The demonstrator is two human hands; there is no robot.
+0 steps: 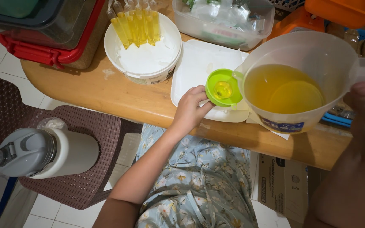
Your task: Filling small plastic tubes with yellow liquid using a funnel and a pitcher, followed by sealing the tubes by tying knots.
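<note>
My right hand (362, 126) grips the handle of a clear plastic jug (300, 55) holding yellow liquid (281, 86). The jug is tilted, its spout over a green funnel (222, 88). My left hand (189, 110) holds the funnel by its rim above a white rectangular tray (195, 63). Yellow liquid sits in the funnel's neck. What is under the funnel is hidden. A round white tub (144, 55) at the back holds several thin plastic tubes filled with yellow liquid (136, 25).
The wooden table (106, 90) has a curved front edge. A red-rimmed lidded box (43, 29) stands at back left, a clear container (222, 19) at back centre, orange items at back right. A grey-topped white flask (39, 152) rests on a brown woven stool (81, 185).
</note>
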